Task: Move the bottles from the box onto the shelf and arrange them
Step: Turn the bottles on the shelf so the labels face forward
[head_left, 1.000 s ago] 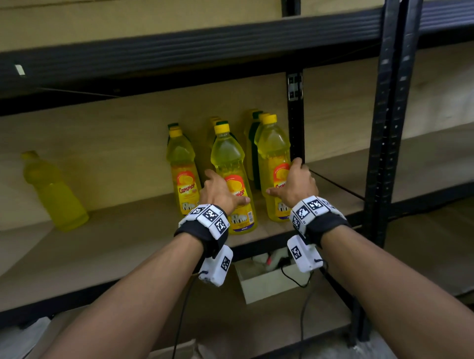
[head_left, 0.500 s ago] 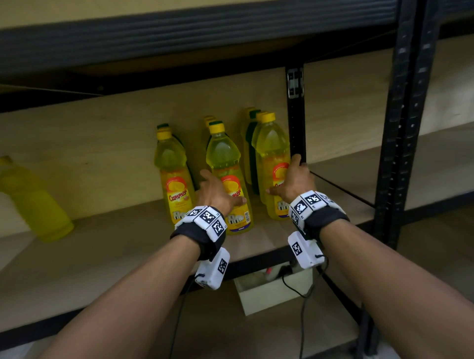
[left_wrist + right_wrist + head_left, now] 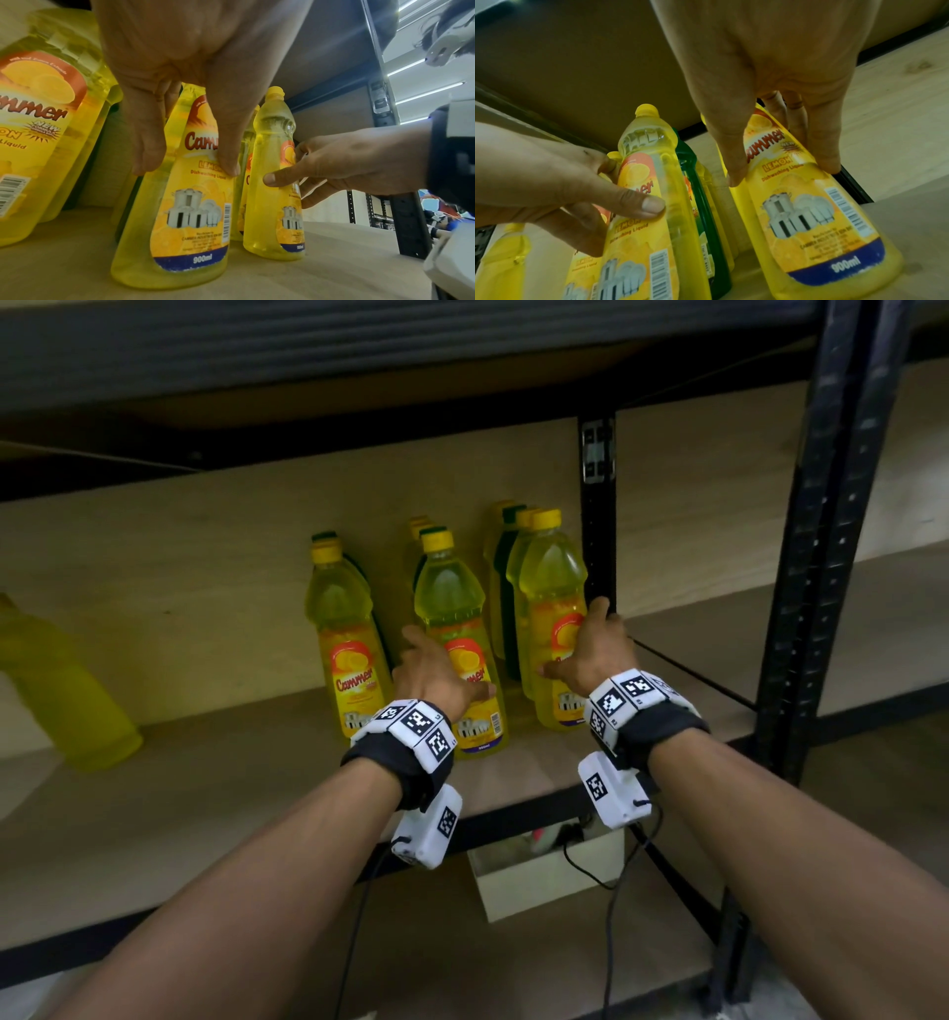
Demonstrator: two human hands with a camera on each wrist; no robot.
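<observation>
The left hand (image 3: 429, 672) is wrapping thumb and fingers around the labelled waist of the middle bottle (image 3: 458, 654), while the right hand (image 3: 590, 654) is clasping the right-hand bottle (image 3: 552, 618) the same way, thumb on the front and fingers round the far side. Both bottles are standing upright on the wooden shelf (image 3: 215, 793), bases flat on the board, with the right one just beside the black upright post (image 3: 598, 526).

Just to the left of the left hand, a third yellow bottle (image 3: 345, 639) is standing free, and behind both hands more bottles, one of them green (image 3: 700, 203), are lining up in back rows. Well off to the left, another yellow bottle (image 3: 61, 685) is leaning against the back panel.

The bottles look full of liquid, so they are likely to feel weighty and bottom-heavy; the clear plastic walls probably give a little under pressure and may be slick. The broad labelled waist appears to be the steadiest place to hold, lower than the narrow neck.

Below the shelf edge, near the wrists, a pale box (image 3: 544, 886) is sitting.
</observation>
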